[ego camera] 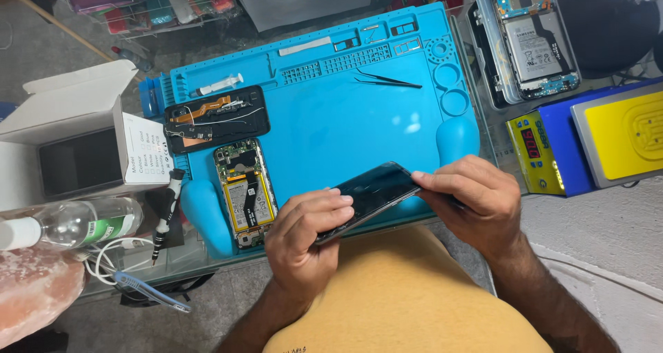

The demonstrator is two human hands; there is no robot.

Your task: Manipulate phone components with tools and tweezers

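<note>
View from above of a person seated at a glass-topped workbench, with both hands near the bottom centre. The left hand (307, 235) and the right hand (473, 201) hold 1 dark phone screen panel (373, 195) between them, tilted, just above the near edge of a blue silicone repair mat (331, 111). The left hand's fingers curl closed over the panel's near-left end, thumb on the glass. The right hand pinches the far-right end, fingers closed on its edge (whether anything else is in that hand cannot be told).

On the mat, just left of the left hand, lies an opened phone body (245, 193) with its yellow battery and circuit board showing. Beyond it, farther from the person, lies a black back cover (217, 118) with an orange flex cable on it. A small syringe (217, 86) lies at the mat's far-left edge. A pair of black tweezers (387, 81) lies on the far part of the mat, well apart from the hands.

Left of the mat stand an open white box (76, 135) and a clear plastic bottle (76, 223) on its side, with a black precision screwdriver (166, 211) between bottle and mat. At the far right a second opened phone (532, 42) rests in a clear tray. Near it sit a blue and yellow device with a red display (545, 149) and a grey machine with a yellow pad (625, 135).
</note>
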